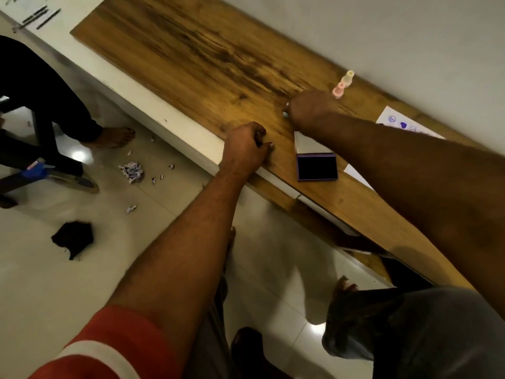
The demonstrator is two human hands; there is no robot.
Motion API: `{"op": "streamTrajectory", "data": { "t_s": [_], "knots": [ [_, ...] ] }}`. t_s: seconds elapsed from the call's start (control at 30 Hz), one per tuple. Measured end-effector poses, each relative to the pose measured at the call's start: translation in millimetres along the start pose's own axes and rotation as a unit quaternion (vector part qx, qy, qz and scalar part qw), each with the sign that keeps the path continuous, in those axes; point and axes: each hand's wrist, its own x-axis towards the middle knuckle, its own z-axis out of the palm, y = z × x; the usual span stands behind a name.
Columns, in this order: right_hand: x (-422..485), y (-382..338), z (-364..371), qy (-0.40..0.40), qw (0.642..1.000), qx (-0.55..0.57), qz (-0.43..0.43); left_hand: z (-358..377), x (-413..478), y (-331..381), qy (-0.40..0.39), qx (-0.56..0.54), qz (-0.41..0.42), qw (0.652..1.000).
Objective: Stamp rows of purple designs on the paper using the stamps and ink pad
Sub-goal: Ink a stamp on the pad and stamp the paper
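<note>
Closest to us, at 7 o'clock, is our red sleeve [109, 351] with a white band. The shiny floor [41, 296] lies under our arms. On it, at 9 o'clock, we see a black cloth [73, 239] and a ball of crumpled paper [132, 172] with small scraps around it.

Our left hand [246, 149] sits in the middle, on the near edge of the wooden table [191, 50]. Its fingers are curled into a loose fist, and we see nothing in it.

Just to its right, at 3 o'clock from it, the ink pad [317, 166] lies open on the table. The pad looks dark, and its lid stands up behind it.

A bit farther, our right hand [308, 110] rests on the table with its fingers curled tight. A small pale thing [285, 114] peeks out on its left side. We cannot tell what it is.

Just past that hand, at 1 o'clock, a pink stamp [338, 90] and a yellow stamp [348, 77] stand side by side near the wall.

At 3 o'clock from them lies the paper [404, 124], partly hidden by our right arm. It has purple marks on it.
</note>
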Motion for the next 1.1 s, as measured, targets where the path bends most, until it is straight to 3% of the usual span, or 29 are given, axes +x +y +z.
{"op": "streamTrajectory", "data": {
  "t_s": [0.2, 0.6, 0.83, 1.1],
  "knots": [
    [-12.9, -36.0, 12.9, 0.0, 0.996, -0.009, -0.093, 3.0, -2.0, 4.9, 0.035, 0.001, 0.005, 0.999],
    [-25.1, -37.8, 23.0, 0.017, 0.992, -0.015, -0.127, 4.4, -0.5, 5.3, 0.016, 0.038, 0.02, 0.999],
    [-15.6, -19.1, 14.4, -0.011, 0.978, 0.031, -0.208, 12.6, -1.4, 1.2, 0.033, 0.1, 0.071, 0.992],
    [-14.1, -10.5, 21.6, -0.003, 0.974, 0.07, -0.217, 13.8, 0.4, -0.5, 0.03, 0.087, 0.074, 0.993]
  ]
}}
